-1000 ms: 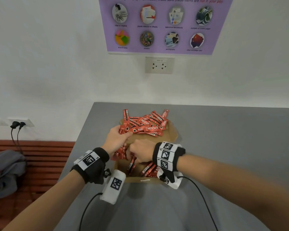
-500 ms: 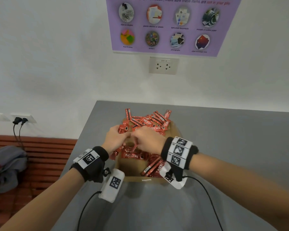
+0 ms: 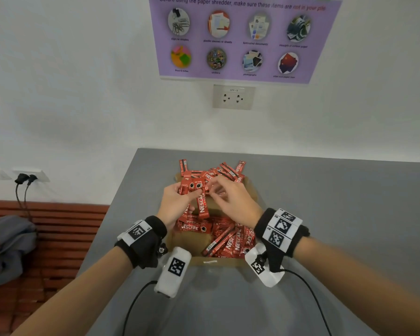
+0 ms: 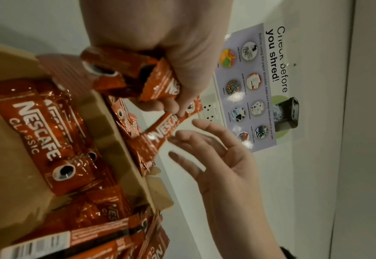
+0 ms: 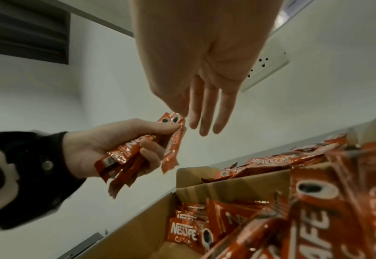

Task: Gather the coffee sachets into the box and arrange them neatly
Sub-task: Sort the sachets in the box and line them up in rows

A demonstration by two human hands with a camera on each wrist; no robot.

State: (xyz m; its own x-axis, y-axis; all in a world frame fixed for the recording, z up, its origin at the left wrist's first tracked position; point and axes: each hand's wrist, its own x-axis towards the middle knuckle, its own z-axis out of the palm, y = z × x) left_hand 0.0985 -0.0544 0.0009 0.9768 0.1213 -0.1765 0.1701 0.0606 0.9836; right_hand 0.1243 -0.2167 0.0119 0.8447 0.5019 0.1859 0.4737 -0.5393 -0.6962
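An open cardboard box [image 3: 214, 261] stands on the grey table, with red coffee sachets [image 3: 233, 241] lying loose inside. More sachets [image 3: 218, 172] are heaped over its far edge. My left hand [image 3: 177, 202] hovers above the box and grips a bundle of sachets [image 3: 199, 197], also visible in the right wrist view as a bundle [image 5: 136, 152] under the thumb. My right hand [image 3: 230, 197] is just to the right of the bundle, fingers straight and spread [image 5: 204, 113], holding nothing. The left wrist view shows the box wall [image 4: 124, 157] and my right hand [image 4: 213, 147] open.
The grey table [image 3: 325, 214] runs to the right and towards me. Its left edge drops to a wooden bench [image 3: 58, 234] with a grey garment [image 3: 7, 243]. A white wall with a socket [image 3: 233, 97] and a purple poster [image 3: 240, 37] stands behind the table.
Both hands rose out of the box. My left hand now holds a bundle of sachets higher up, and my right hand has opened beside it.
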